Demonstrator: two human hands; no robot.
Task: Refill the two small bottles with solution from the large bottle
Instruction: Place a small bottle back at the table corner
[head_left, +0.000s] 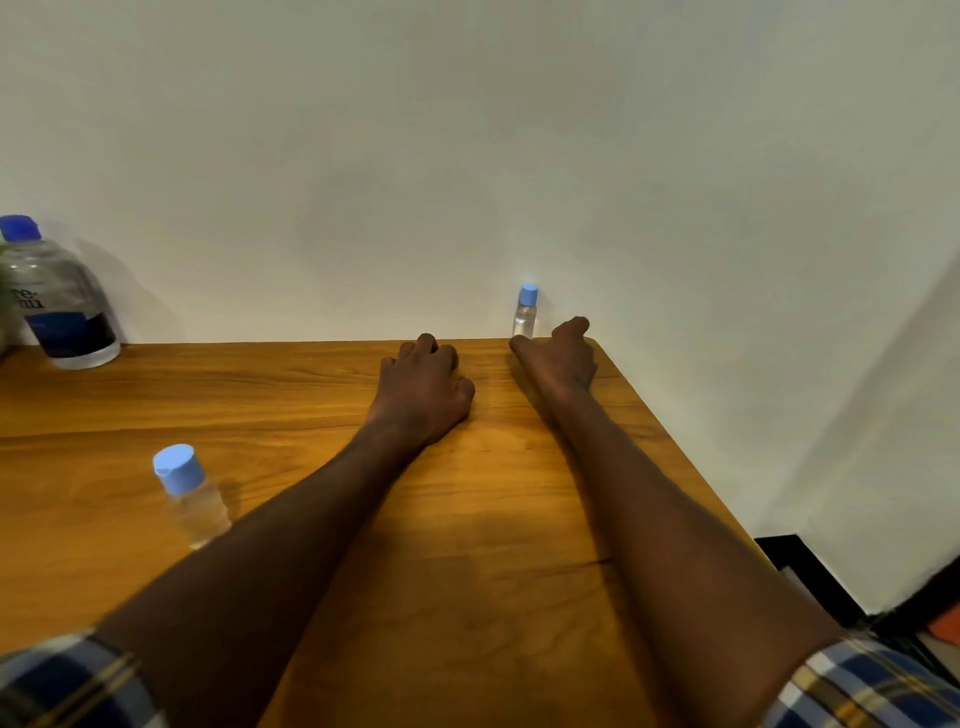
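Note:
A large clear bottle (60, 304) with a blue cap and a dark blue label stands at the far left of the wooden table (322, 395), against the wall. One small clear bottle (189, 496) with a light blue cap stands at the near left. The other small bottle (525, 312), capped too, stands at the far edge near the right corner. My left hand (423, 389) rests on the table with fingers loosely curled, holding nothing. My right hand (561, 353) lies just right of that far small bottle, thumb stretched toward its base, fingers curled and empty.
A white wall runs right behind the table's far edge. The table's right edge slants down to the right, with a dark floor strip (810, 577) and an orange patch (943, 631) below it. A bit of green plant (4, 291) shows at the far left.

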